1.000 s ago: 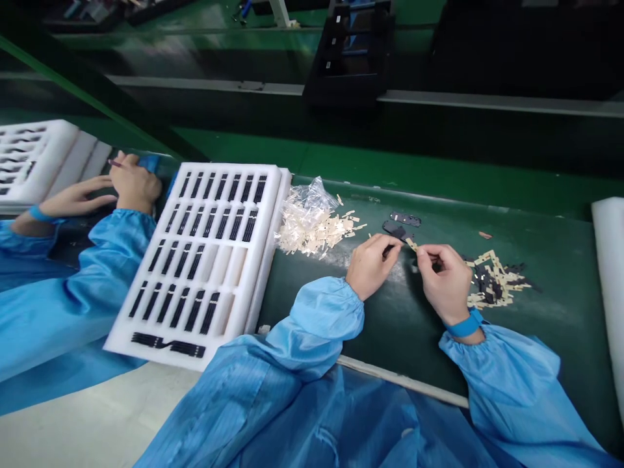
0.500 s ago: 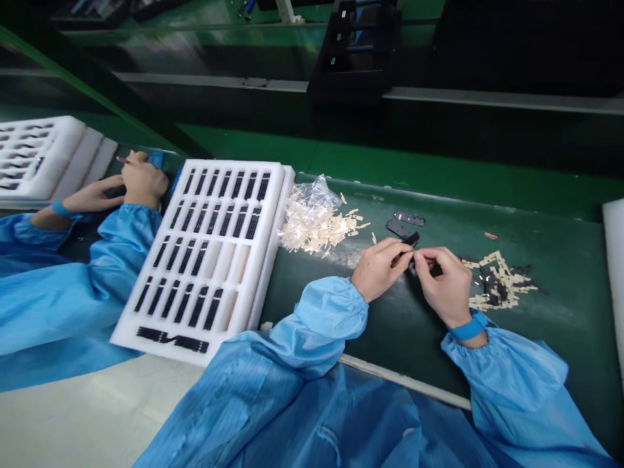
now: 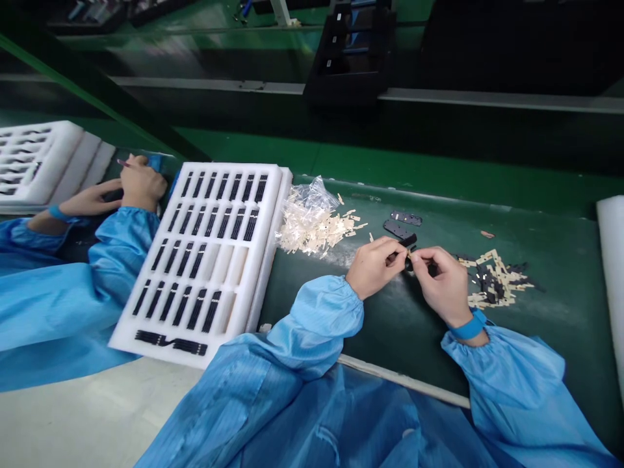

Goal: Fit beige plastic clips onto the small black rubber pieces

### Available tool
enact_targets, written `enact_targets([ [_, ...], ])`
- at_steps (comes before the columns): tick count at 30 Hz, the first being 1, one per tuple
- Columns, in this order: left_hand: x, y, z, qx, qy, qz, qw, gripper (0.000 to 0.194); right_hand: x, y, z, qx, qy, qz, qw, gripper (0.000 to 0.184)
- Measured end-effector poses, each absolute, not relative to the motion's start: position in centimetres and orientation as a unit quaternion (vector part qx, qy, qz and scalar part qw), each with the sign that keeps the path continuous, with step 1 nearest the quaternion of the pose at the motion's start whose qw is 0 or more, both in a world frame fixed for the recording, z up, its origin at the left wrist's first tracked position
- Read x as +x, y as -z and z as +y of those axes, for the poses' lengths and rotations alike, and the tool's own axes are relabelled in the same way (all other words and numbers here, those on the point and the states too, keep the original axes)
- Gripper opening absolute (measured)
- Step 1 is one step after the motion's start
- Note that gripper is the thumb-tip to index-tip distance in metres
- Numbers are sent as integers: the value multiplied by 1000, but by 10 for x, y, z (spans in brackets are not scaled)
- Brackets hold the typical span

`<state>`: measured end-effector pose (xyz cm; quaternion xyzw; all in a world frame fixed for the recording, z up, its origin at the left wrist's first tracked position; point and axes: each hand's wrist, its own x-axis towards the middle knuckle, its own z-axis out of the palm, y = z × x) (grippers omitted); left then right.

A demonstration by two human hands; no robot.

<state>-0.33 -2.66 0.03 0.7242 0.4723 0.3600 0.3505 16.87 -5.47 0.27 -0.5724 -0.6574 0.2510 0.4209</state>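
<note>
My left hand (image 3: 375, 265) and my right hand (image 3: 441, 281) meet over the dark green mat (image 3: 390, 318), fingers pinched. Between them they hold a small black strip part (image 3: 408, 243); what else the right fingertips pinch is too small to make out. Two more black parts (image 3: 402, 222) lie on the mat just beyond the hands. A pile of beige strips (image 3: 316, 227) spills from a clear plastic bag to the left. To the right sits a heap of beige and black scraps (image 3: 494, 286).
A white foam tray (image 3: 209, 253) with slots holding several black strips lies to my left. A co-worker in a blue smock has hands (image 3: 131, 188) beside another white tray (image 3: 34, 159). White foam roll (image 3: 611, 273) at far right. Green conveyor rail behind.
My hands came together from slightly apart; the beige strip seen between the fingertips a second ago no longer shows. The co-worker's hands shifted a little.
</note>
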Motion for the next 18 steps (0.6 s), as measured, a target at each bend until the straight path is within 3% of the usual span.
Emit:
enact_targets([
  [5, -25, -5, -8, 689, -381, 566, 243, 12, 175, 5, -53, -603, -271, -610, 438, 18],
  [10, -42, -7, 4, 690, -348, 607, 185, 31, 174, 2, -52, -605, -265, -616, 431, 17],
  [13, -34, -5, -2, 697, -361, 566, 251, 11, 172, -3, -51, -592, -244, -637, 429, 15],
  [18, -18, -1, -10, 648, -381, 453, 478, 24, 172, -4, -53, -564, -264, -658, 423, 12],
])
